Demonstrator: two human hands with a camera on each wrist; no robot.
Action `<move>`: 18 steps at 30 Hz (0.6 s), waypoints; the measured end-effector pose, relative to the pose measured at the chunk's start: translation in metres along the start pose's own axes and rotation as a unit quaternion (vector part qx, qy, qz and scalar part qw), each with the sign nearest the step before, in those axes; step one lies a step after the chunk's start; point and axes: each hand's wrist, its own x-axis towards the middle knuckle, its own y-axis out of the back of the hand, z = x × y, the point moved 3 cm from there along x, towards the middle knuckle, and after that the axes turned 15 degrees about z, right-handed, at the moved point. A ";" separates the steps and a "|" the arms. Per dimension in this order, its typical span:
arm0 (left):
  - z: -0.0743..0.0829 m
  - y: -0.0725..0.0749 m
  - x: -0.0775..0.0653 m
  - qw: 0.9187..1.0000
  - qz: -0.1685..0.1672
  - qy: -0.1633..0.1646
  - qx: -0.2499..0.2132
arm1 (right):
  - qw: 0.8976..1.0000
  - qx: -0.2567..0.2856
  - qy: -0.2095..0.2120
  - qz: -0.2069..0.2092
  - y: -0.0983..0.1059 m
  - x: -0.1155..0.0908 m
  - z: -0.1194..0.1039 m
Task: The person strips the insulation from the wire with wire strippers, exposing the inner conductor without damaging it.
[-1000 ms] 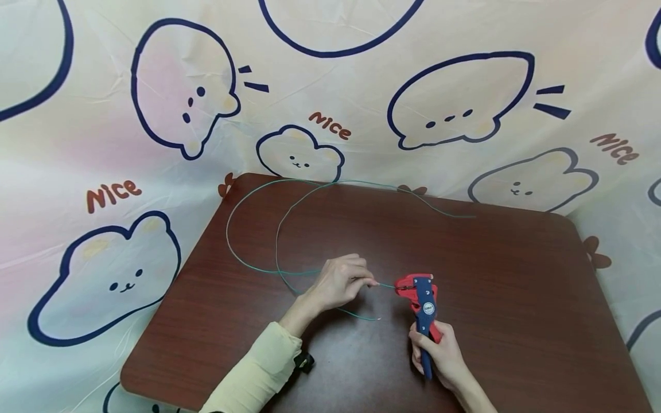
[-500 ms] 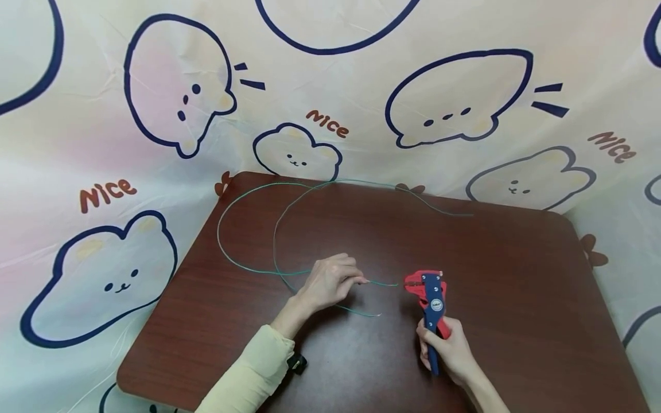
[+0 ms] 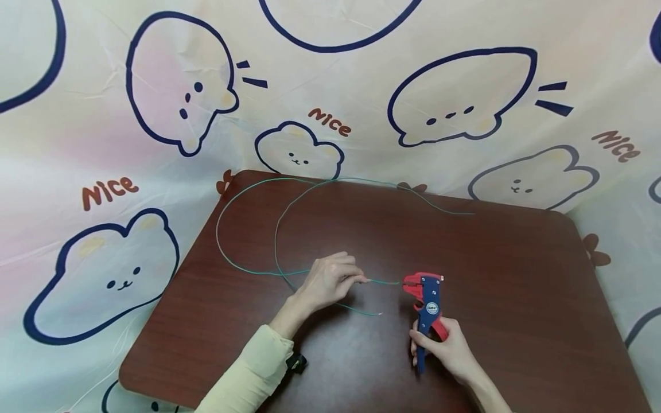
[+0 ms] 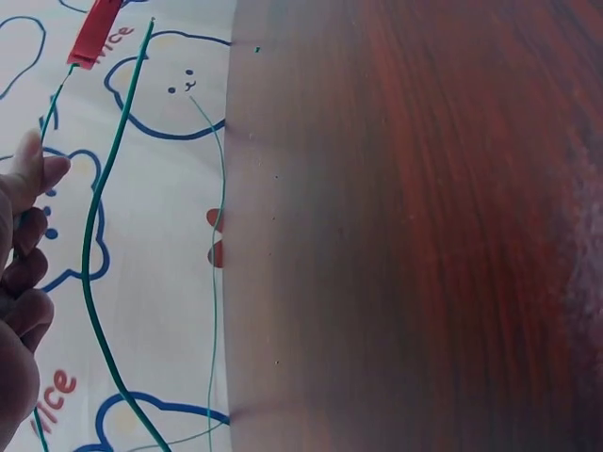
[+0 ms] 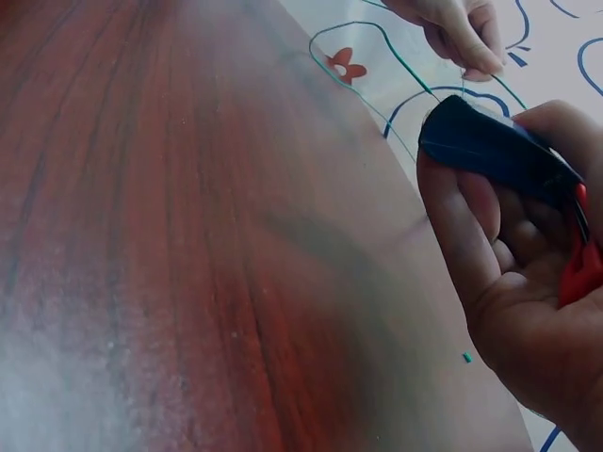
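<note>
My left hand (image 3: 330, 281) pinches a thin green wire (image 3: 383, 282) between thumb and fingertips. A short length of the wire sticks out to the right, its end right at the red nose of a wire stripper (image 3: 430, 298). My right hand (image 3: 448, 347) grips the stripper's blue and red handles and holds it upright. In the left wrist view the wire tip meets the stripper's red nose (image 4: 92, 38). Another wire end with a pale tip (image 3: 379, 314) lies in front of the left hand. The right wrist view shows the blue handle (image 5: 495, 151) in the right palm.
Large loops of the green wire (image 3: 219, 229) spread over the back left of the brown table (image 3: 516, 298). One strand runs along the back edge. A tiny green scrap (image 5: 467, 358) lies on the tabletop. Patterned cloth (image 3: 439, 28) hangs behind the table.
The wire was between the stripper's jaws, then the stripper drew off to the right and the left hand shifted left. Now the stripper has come slightly back toward the wire end.
</note>
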 end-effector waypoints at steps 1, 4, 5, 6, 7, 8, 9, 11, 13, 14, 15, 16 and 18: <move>0.000 0.000 0.000 1.000 -0.001 0.001 -0.001 | 1.000 -0.001 0.003 -0.003 -0.001 0.000 0.000; 0.001 -0.001 -0.001 1.000 -0.006 0.003 -0.003 | 1.000 -0.008 0.008 -0.011 -0.002 0.002 -0.001; 0.001 -0.001 -0.001 1.000 -0.008 0.004 -0.004 | 1.000 -0.011 0.008 -0.012 -0.002 0.002 -0.001; 0.001 -0.001 -0.001 1.000 -0.009 0.004 -0.003 | 1.000 -0.014 0.007 -0.011 -0.002 0.002 -0.001; 0.001 -0.001 -0.001 1.000 -0.009 0.005 -0.003 | 1.000 -0.016 0.006 -0.010 -0.002 0.003 -0.002; 0.001 -0.001 -0.001 1.000 -0.008 0.006 -0.004 | 1.000 -0.018 0.005 -0.010 -0.003 0.003 -0.002; 0.001 -0.001 -0.002 1.000 -0.008 0.007 -0.005 | 1.000 -0.019 0.005 -0.011 -0.003 0.003 -0.002; 0.000 -0.001 -0.002 1.000 -0.008 0.006 -0.007 | 1.000 -0.020 0.003 -0.013 -0.002 0.003 -0.002; -0.001 -0.002 -0.002 1.000 -0.009 0.007 -0.007 | 1.000 -0.017 0.002 -0.017 -0.002 0.003 -0.001; -0.001 -0.002 -0.002 1.000 -0.010 0.006 -0.005 | 1.000 -0.014 0.003 -0.020 -0.002 0.003 -0.001; -0.001 -0.002 -0.002 1.000 -0.010 0.005 -0.004 | 1.000 -0.011 0.005 -0.023 -0.002 0.003 -0.001; -0.001 -0.003 -0.003 1.000 -0.011 0.005 -0.003 | 1.000 -0.008 0.005 -0.025 -0.002 0.003 -0.002; -0.001 -0.003 -0.003 1.000 -0.012 0.005 -0.002 | 0.999 -0.003 0.010 -0.031 -0.003 0.003 -0.002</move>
